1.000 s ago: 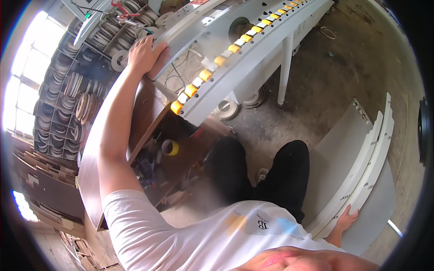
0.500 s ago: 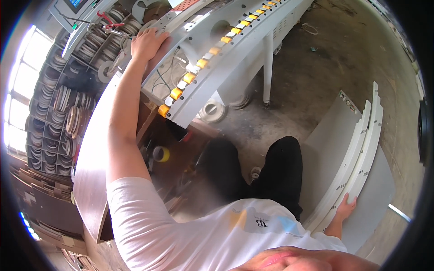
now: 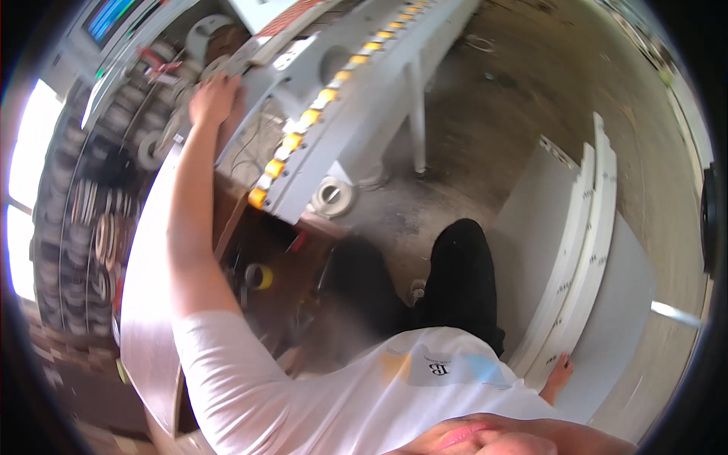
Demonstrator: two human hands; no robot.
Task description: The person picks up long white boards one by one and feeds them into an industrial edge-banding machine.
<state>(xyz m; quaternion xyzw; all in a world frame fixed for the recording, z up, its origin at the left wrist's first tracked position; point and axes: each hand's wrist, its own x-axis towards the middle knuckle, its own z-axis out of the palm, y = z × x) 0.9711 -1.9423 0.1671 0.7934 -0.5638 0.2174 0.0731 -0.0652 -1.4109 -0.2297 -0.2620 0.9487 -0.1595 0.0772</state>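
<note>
My left arm stretches forward, and my left hand (image 3: 216, 100) lies over the inner end of a grey machine (image 3: 303, 171), fingers extended over its edge. Blur hides exactly which part they touch. A row of yellow rollers (image 3: 310, 117) runs along that machine's side. Low on my right, my right hand (image 3: 560, 373) rests against the lower part of the long white panels (image 3: 580, 280), its fingers apart and partly in view. These panels stand in a stack beside a larger grey sheet (image 3: 531, 205).
A pale board top (image 3: 144, 318) extends under my left arm. Racks of edge-banding rolls (image 3: 83, 220) stand at far left, with a lit screen (image 3: 112, 17) above. A white roll (image 3: 334, 196) lies under the machine, and a yellow-and-black tape roll (image 3: 259, 277) sits near my knees.
The view has shifted, so the machine and panels appear farther left. My right hand has slid down along the white panels. My left hand stays at the machine.
</note>
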